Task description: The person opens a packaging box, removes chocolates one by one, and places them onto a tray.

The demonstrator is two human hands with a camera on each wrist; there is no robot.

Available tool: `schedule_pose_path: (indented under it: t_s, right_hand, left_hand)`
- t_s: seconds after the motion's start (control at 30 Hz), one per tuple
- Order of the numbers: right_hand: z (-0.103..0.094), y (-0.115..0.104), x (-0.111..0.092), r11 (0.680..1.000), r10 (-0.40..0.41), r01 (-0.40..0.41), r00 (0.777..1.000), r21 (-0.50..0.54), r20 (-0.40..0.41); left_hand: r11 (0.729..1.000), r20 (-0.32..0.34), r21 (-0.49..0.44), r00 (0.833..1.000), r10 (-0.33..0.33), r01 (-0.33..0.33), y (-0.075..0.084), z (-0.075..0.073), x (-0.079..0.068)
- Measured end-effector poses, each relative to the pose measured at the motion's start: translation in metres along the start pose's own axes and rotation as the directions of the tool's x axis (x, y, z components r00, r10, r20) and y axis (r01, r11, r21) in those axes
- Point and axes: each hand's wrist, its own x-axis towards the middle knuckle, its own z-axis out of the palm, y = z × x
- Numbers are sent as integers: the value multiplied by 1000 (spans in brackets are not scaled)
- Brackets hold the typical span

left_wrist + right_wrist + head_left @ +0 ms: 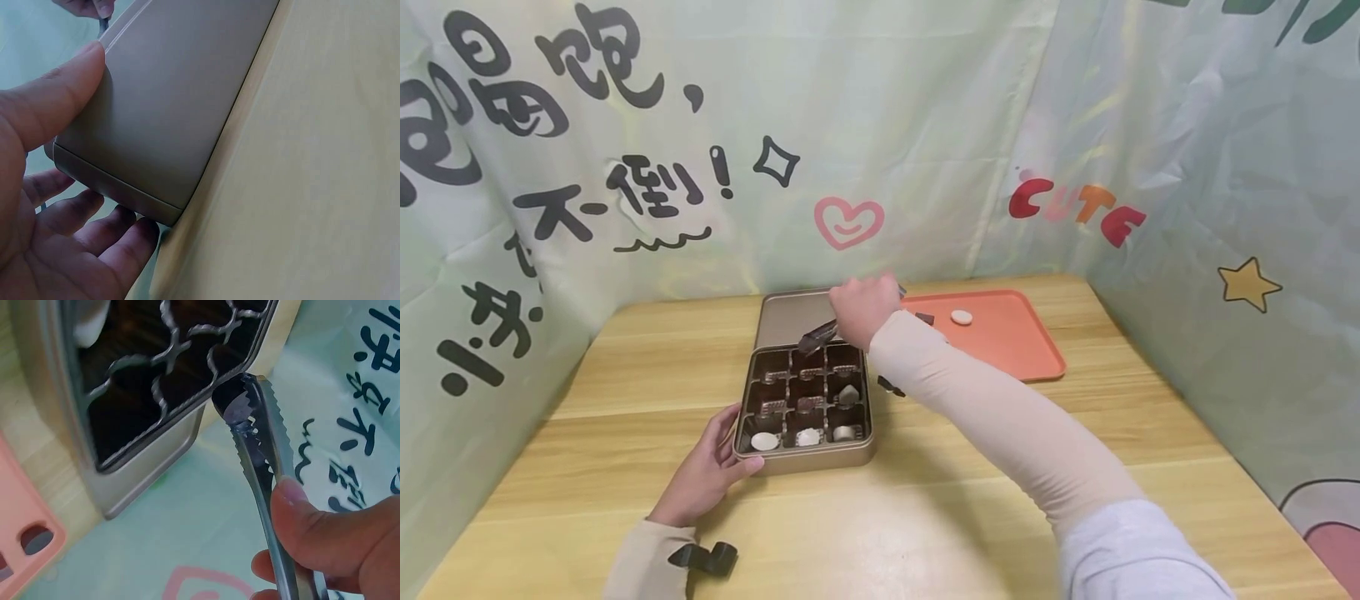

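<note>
A metal tin (pixel 805 460) with a dark divided insert stands on the table. My left hand (pixel 703 471) holds its near left corner, thumb on the front wall and fingers along the side. White pieces (pixel 765 442) sit in its near row, with a pale round piece (pixel 845 432) at that row's right. A grey-green piece (pixel 848 395) lies in the middle row's right compartment. My right hand (pixel 865 312) grips metal tongs (pixel 265 462) over the far left part of the tin. Between the tong tips is a dark rounded piece (pixel 237 409).
Behind the tin lies its flat lid (pixel 790 315). An orange tray (pixel 1000 342) at the back right bears a white oval piece (pixel 961 317) and a dark piece (pixel 924 318), partly behind my right arm. Printed curtains (pixel 925 125) enclose the wooden table (pixel 647 367).
</note>
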Motion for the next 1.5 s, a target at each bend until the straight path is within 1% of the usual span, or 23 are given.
schedule_pose_path:
  t_s: [0.13, 0.27, 0.43, 0.77, 1.0, 1.13, 1.27, 1.5]
  right_hand:
    - [3, 13, 0, 999, 27, -27, 1000, 22, -9]
    - [7, 27, -2, 997, 55, -55, 998, 51, -1]
    - [14, 45, -5, 993, 88, -89, 996, 72, 22]
    - [28, 81, -7, 986, 142, -148, 987, 81, 73]
    - [43, 107, -10, 971, 198, -212, 972, 111, 126]
    - [52, 121, -12, 961, 223, -241, 966, 134, 132]
    - [60, 135, -16, 952, 241, -263, 959, 158, 147]
    - [73, 158, -23, 936, 268, -302, 945, 180, 190]
  left_hand:
    - [1000, -2, 9, 1000, 2, -2, -1, 0, 0]
    - [1000, -3, 15, 1000, 8, -8, -2, 0, 0]
    - [1000, -2, 23, 1000, 13, -13, -2, -1, 0]
    - [999, -10, 36, 1000, 8, -8, 0, -3, 1]
    - [1000, -10, 24, 1000, 3, -2, 0, -2, 0]
    - [1000, -13, 20, 1000, 6, -6, -1, -1, 0]
    - [1000, -11, 16, 1000, 12, -12, -1, -1, 1]
    - [1000, -9, 16, 1000, 3, -3, -1, 0, 0]
